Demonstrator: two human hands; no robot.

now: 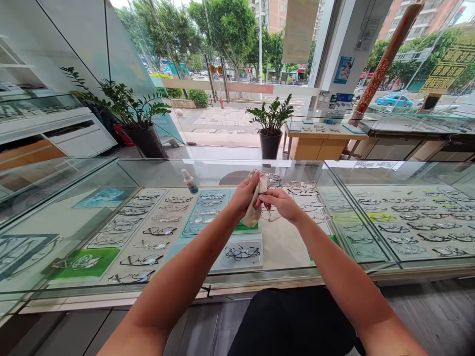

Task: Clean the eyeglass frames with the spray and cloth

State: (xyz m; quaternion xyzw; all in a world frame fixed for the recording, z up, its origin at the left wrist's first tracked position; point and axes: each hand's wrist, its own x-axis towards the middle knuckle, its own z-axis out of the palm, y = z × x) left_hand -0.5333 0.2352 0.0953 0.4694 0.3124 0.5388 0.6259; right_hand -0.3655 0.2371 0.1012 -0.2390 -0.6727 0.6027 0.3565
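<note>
Over the glass display case, my left hand is closed on a beige cleaning cloth, whose end hangs below the fingers. My right hand meets it at the cloth, with thumb and fingers pinched on a thin pair of eyeglasses. The cloth and fingers hide much of that pair, and it overlaps glasses lying behind it. Left of my hands, a small spray bottle with blue liquid stands on the glass top.
Rows of eyeglasses lie inside the display case. More glasses lie in the case section on the right. Beyond the counter stand potted plants, another display table and glass doors.
</note>
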